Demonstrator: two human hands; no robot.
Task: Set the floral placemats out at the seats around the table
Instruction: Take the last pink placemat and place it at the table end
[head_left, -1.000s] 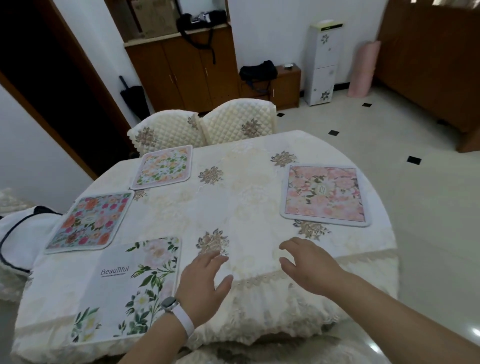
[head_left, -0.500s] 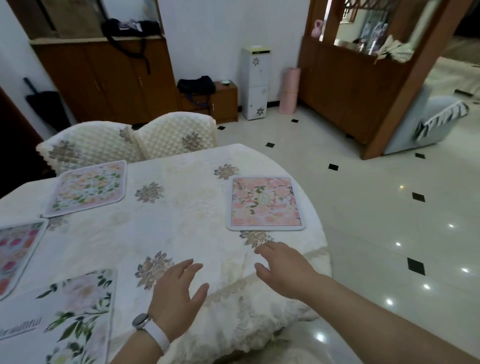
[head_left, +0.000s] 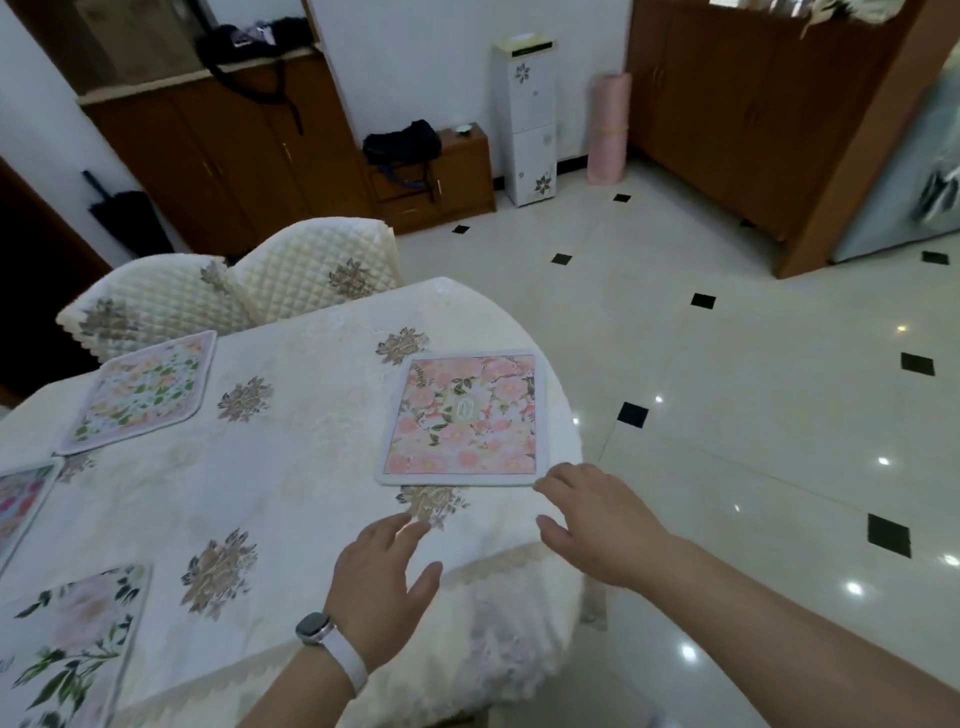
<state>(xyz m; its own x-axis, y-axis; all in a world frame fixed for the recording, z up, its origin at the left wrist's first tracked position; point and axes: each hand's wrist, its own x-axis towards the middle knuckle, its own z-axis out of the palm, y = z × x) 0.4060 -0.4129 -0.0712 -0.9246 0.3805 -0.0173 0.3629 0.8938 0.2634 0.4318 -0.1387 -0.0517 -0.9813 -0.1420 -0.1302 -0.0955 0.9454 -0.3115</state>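
Observation:
Several floral placemats lie on the round table (head_left: 311, 467) with its cream cloth. A pink rose placemat (head_left: 462, 418) lies near the right edge. A pale green-and-pink placemat (head_left: 140, 392) lies at the far left by the chairs. A red-flowered placemat (head_left: 18, 501) is cut off at the left edge. A white placemat with green leaves (head_left: 67, 644) lies at the near left. My left hand (head_left: 382, 582), with a watch on its wrist, hovers open below the pink mat. My right hand (head_left: 597, 522) is open, its fingertips at that mat's near right corner.
Two quilted cream chairs (head_left: 234, 286) stand at the far side of the table. Glossy tiled floor (head_left: 727, 415) spreads to the right. Wooden cabinets (head_left: 234, 156), a white dispenser (head_left: 527, 114) and a pink roll (head_left: 608, 127) line the back wall.
The view has swung right and closer to the pink mat. Both hands have moved right and forward; my right hand now reaches the pink mat's near right corner.

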